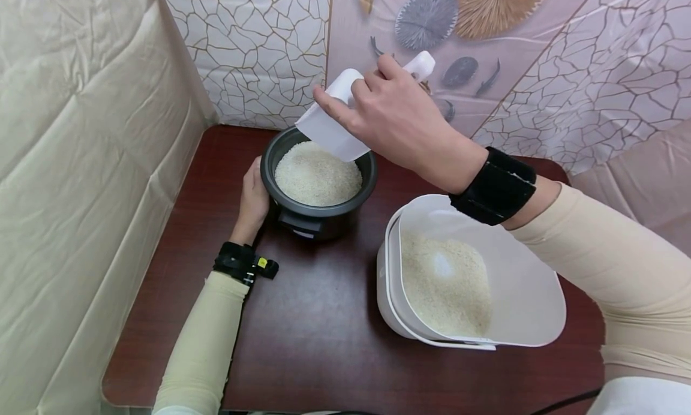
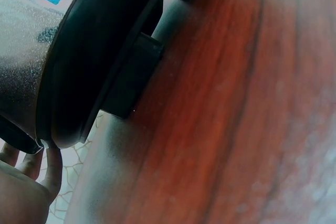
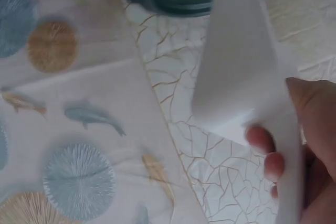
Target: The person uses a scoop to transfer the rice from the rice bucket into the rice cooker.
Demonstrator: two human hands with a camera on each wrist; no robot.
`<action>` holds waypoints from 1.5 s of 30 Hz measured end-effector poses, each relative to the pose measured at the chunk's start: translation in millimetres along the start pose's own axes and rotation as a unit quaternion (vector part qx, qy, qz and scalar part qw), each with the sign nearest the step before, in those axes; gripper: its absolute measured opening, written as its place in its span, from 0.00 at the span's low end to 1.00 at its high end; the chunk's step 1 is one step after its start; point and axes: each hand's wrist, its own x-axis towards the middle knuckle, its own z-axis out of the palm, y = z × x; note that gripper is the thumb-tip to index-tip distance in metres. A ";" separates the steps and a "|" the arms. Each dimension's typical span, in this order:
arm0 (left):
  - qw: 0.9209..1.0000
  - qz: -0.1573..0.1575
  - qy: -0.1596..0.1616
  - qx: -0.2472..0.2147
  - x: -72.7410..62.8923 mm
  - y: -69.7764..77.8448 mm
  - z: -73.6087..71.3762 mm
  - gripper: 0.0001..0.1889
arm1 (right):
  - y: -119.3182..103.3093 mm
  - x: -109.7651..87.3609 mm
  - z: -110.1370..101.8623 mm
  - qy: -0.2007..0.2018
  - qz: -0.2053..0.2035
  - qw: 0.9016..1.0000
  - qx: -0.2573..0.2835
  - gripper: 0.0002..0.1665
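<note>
A dark rice cooker stands lidless at the back left of the table, with white rice inside. My left hand holds the cooker's left side; in the left wrist view its fingers reach up at a black side handle. Above the cooker, my right hand grips a white scoop by its handle. The scoop tilts mouth-down over the pot's rear rim. From the right wrist view, fingers wrap round the handle and no rice shows on the scoop.
To the right stands a white bin with more rice in it, its carrying handle lowered at the front. The dark red table meets patterned cloth behind and a beige cloth wall at left. A black cable lies front right.
</note>
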 end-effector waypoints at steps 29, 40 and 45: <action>1.000 -0.016 -0.001 0.002 0.8 2.7 0.0 0.20 | 8.4 -14.6 12.7 0.002 0.075 0.994 0.078 0.36; 1.000 -0.010 -0.002 -0.005 -0.8 -0.1 0.1 0.22 | 37.3 -51.0 14.4 -0.051 0.190 0.959 0.206 0.32; 1.000 -0.006 -0.002 -0.001 -0.2 -2.6 -0.7 0.23 | 47.2 -75.7 11.3 -0.035 0.197 0.951 0.235 0.32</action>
